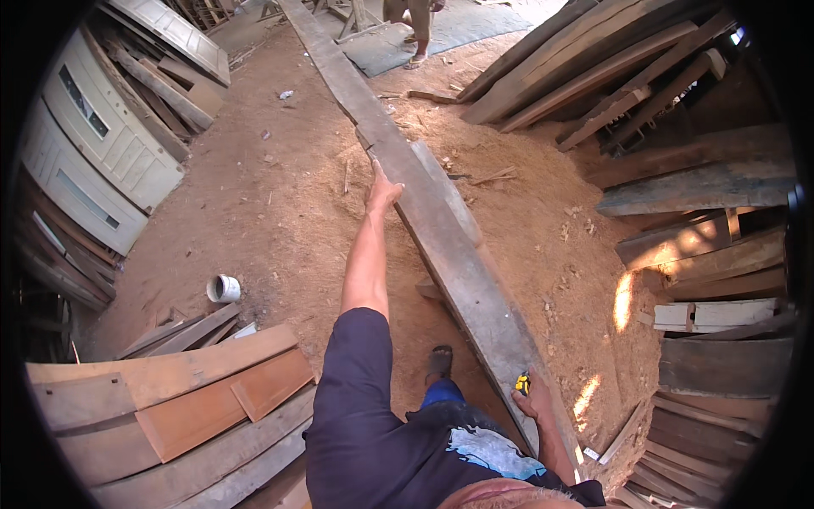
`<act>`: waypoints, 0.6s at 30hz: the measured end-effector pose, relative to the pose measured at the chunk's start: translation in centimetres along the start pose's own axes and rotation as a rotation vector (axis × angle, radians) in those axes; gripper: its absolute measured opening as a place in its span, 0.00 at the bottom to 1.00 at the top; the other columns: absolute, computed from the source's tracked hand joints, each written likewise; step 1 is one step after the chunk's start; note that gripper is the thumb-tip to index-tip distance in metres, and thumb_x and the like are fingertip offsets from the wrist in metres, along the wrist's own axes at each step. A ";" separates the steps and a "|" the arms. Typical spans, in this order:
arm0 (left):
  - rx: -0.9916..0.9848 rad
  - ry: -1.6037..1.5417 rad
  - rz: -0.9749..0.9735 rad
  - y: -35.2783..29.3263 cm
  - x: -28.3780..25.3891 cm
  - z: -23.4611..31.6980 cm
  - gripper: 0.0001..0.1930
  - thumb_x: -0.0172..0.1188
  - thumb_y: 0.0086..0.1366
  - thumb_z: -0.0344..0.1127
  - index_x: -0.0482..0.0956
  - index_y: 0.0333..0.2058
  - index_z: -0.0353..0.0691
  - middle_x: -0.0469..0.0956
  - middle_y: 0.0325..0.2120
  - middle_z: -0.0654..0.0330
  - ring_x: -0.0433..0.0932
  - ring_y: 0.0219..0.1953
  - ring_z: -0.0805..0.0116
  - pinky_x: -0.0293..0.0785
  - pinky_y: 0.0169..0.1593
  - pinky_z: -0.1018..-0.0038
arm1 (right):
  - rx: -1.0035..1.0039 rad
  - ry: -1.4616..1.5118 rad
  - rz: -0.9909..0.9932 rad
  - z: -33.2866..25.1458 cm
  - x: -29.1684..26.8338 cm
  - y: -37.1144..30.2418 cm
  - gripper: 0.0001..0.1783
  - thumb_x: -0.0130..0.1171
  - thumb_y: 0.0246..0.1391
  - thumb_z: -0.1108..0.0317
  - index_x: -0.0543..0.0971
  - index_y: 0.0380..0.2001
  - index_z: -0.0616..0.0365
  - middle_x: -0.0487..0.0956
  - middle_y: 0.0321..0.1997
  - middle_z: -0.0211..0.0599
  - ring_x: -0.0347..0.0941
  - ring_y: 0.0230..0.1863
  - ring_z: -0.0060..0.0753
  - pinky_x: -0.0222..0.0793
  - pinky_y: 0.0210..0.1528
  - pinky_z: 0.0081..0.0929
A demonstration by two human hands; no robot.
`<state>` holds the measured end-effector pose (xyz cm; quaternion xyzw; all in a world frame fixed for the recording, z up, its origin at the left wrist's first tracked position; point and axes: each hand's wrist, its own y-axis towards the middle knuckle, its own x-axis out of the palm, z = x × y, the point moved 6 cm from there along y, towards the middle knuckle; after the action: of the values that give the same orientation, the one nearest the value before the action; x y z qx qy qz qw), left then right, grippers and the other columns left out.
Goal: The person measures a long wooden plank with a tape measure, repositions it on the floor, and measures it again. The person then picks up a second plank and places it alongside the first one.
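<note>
A long, weathered grey-brown plank (462, 263) runs diagonally from beside my body to the far top left. My left arm stretches out along it. At the plank's left edge is my left hand (386, 188), with the index finger pointing along the edge and the thumb spread toward the wood; it appears to touch the plank and holds nothing I can see. Close to my body, my right hand (536, 402) grips a yellow and black tape measure (522, 384) over the plank's near end. No drawn-out tape blade can be made out.
Boards (186, 407) are stacked at lower left, near a white bucket (224, 289). White panelled doors (110, 127) lean at far left. Timber slabs (577, 68) and more planks (704, 187) line the right. Sawdust covers the ground. Another person (417, 30) stands at the far end.
</note>
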<state>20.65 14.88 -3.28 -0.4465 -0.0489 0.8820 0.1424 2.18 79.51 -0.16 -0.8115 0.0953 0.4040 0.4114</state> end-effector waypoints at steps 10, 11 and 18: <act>0.216 0.370 0.078 -3.4 0.5 5.6 0.25 0.63 0.58 0.43 0.71 0.52 0.39 0.73 0.44 0.43 0.73 0.47 0.50 0.72 0.49 0.53 | 0.108 1.474 -0.366 -4.5 -1.0 2.4 0.31 0.52 0.59 0.45 0.74 0.54 0.59 0.79 0.39 0.39 0.76 0.39 0.35 0.72 0.39 0.34; 0.302 0.237 0.108 -6.1 1.1 6.4 0.20 0.62 0.59 0.43 0.74 0.46 0.37 0.72 0.43 0.44 0.72 0.45 0.53 0.72 0.47 0.54 | 0.080 1.507 -0.388 -5.7 -1.3 3.0 0.30 0.52 0.58 0.46 0.74 0.54 0.59 0.79 0.39 0.39 0.76 0.39 0.36 0.72 0.40 0.34; -0.071 -0.612 -1.193 -34.5 16.4 3.3 0.26 0.66 0.57 0.58 0.81 0.37 0.38 0.81 0.27 0.60 0.79 0.26 0.72 0.78 0.31 0.74 | -0.127 0.712 -0.243 -9.5 -1.0 6.4 0.31 0.57 0.55 0.51 0.75 0.54 0.65 0.80 0.42 0.42 0.75 0.39 0.30 0.71 0.44 0.30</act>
<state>15.98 52.80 -6.66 -0.0773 -0.3544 0.7368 0.5706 3.92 68.10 -0.05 -0.9302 0.1100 0.0501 0.3465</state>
